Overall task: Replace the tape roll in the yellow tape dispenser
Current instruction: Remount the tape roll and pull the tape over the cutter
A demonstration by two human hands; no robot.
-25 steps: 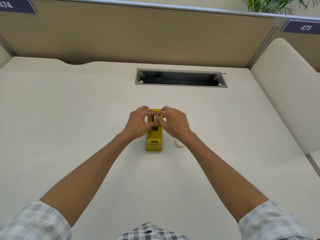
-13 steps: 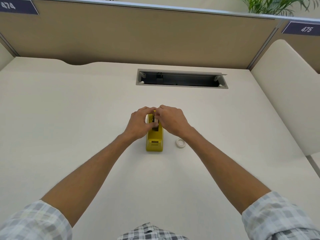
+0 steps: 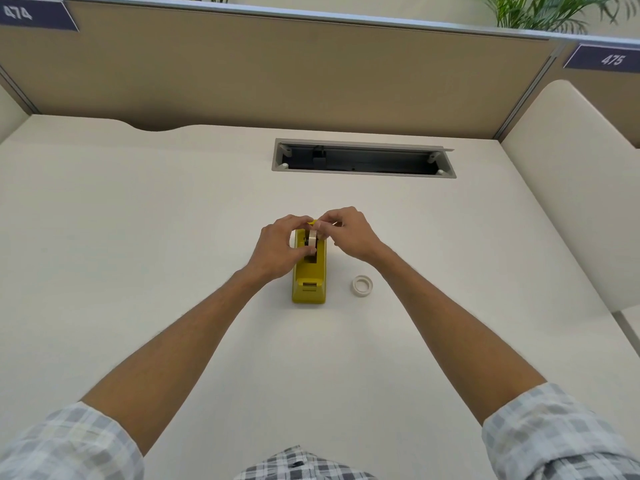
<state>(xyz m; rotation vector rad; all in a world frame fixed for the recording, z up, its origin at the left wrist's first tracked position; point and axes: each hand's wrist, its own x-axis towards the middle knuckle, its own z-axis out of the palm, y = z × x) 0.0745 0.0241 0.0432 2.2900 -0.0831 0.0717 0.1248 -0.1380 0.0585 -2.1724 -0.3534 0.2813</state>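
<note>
A yellow tape dispenser stands in the middle of the desk, its cutter end toward me. An upright tape roll sits at the dispenser's open slot. My left hand pinches the roll from the left, thumb low against it. My right hand pinches its top edge from the right. The far end of the dispenser is hidden behind my fingers. A second, flat white tape roll lies on the desk to the right of the dispenser.
An open cable slot is set into the cream desk behind the dispenser. A tan partition wall closes the far side and a cream side panel stands at the right.
My hands have spread a little and lifted, so the tape roll between them now shows above the slot. My right forearm has shifted off the loose roll, leaving it fully in view.
</note>
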